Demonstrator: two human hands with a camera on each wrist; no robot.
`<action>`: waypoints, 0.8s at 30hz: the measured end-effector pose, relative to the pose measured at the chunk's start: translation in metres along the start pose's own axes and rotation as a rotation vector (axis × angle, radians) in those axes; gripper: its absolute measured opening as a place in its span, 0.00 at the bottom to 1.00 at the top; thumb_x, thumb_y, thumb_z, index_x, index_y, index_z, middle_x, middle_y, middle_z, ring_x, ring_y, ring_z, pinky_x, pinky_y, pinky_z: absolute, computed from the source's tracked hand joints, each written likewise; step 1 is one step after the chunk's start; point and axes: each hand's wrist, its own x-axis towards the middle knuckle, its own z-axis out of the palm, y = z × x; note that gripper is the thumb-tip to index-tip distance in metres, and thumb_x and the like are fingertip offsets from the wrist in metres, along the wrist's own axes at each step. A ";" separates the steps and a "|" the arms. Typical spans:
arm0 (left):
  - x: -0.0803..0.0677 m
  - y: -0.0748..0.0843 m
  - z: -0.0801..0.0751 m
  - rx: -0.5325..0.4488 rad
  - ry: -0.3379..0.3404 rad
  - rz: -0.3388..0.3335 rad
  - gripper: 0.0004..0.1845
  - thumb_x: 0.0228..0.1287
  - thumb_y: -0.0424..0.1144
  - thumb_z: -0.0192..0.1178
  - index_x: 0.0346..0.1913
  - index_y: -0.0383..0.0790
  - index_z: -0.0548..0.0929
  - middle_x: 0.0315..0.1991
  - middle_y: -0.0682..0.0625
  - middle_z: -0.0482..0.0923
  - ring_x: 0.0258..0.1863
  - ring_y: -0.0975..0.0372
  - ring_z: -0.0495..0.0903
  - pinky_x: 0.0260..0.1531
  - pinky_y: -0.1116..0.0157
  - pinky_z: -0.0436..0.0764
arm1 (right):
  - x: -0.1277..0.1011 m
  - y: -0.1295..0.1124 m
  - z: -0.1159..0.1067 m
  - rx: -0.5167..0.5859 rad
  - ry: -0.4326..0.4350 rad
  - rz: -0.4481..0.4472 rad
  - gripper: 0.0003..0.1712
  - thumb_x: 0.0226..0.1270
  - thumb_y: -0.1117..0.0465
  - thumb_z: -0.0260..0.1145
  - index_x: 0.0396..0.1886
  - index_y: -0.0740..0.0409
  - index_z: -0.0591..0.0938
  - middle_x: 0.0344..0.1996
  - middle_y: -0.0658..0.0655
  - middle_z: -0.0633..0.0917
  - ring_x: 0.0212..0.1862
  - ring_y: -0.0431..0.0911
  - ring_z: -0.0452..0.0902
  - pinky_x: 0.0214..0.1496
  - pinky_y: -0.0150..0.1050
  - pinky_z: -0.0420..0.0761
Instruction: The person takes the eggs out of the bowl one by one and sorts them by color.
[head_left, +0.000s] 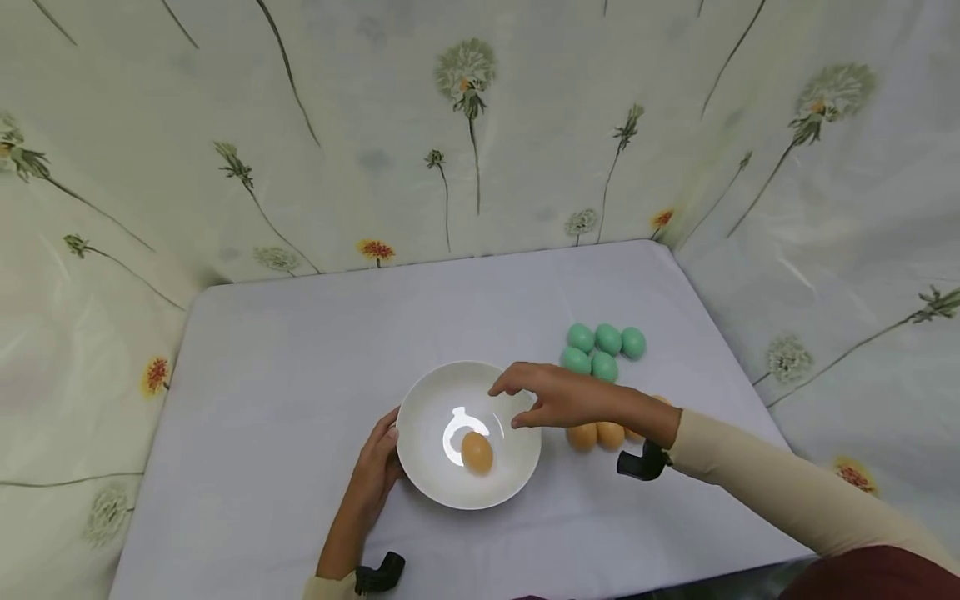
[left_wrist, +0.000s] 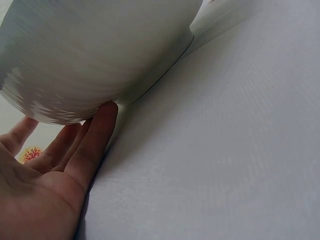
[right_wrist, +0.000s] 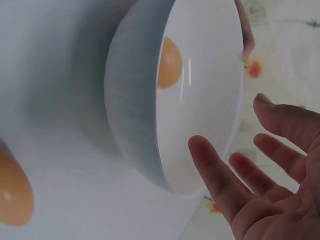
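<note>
White bowl upright on bench, mouth up. One brown egg lies in the bowl bottom, long axis roughly along the line toward the person, just below the right fingers. Left hand: fingers straight, pressed against the bowl's outer wall. Right hand hovers over the rim, fingers spread loose, holding nothing. Brown eggs under the right wrist; green eggs just beyond. No legible writing.
</note>
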 end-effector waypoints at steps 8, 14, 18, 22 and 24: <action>0.001 0.000 0.001 0.005 0.019 -0.022 0.26 0.77 0.56 0.47 0.73 0.55 0.65 0.70 0.46 0.68 0.63 0.54 0.76 0.52 0.61 0.80 | 0.024 -0.004 0.040 -0.163 -0.062 -0.159 0.23 0.63 0.65 0.71 0.58 0.61 0.79 0.56 0.56 0.81 0.59 0.51 0.77 0.58 0.38 0.79; 0.001 0.000 0.001 0.007 0.022 -0.029 0.26 0.77 0.55 0.47 0.73 0.55 0.64 0.70 0.47 0.68 0.64 0.53 0.75 0.53 0.62 0.80 | 0.035 -0.004 0.064 -0.262 -0.098 -0.178 0.20 0.60 0.66 0.73 0.53 0.62 0.82 0.51 0.55 0.82 0.55 0.46 0.77 0.60 0.35 0.75; 0.001 0.000 0.001 0.008 0.018 -0.027 0.27 0.77 0.56 0.47 0.74 0.54 0.64 0.71 0.46 0.67 0.65 0.53 0.75 0.53 0.62 0.80 | 0.039 -0.002 0.075 -0.355 -0.095 -0.255 0.17 0.59 0.70 0.71 0.49 0.61 0.83 0.48 0.54 0.82 0.53 0.46 0.77 0.60 0.36 0.74; 0.001 0.001 0.001 0.007 0.013 -0.024 0.27 0.77 0.56 0.47 0.74 0.54 0.64 0.71 0.46 0.67 0.65 0.52 0.74 0.53 0.61 0.80 | 0.041 -0.001 0.083 -0.398 -0.078 -0.342 0.15 0.56 0.74 0.69 0.44 0.61 0.83 0.47 0.54 0.83 0.53 0.47 0.77 0.58 0.36 0.75; 0.000 0.002 0.002 0.009 0.013 -0.023 0.27 0.77 0.56 0.46 0.73 0.54 0.64 0.71 0.45 0.68 0.64 0.51 0.74 0.53 0.61 0.80 | 0.043 0.000 0.086 -0.401 -0.079 -0.353 0.15 0.56 0.74 0.68 0.43 0.60 0.83 0.47 0.54 0.83 0.53 0.46 0.78 0.58 0.35 0.75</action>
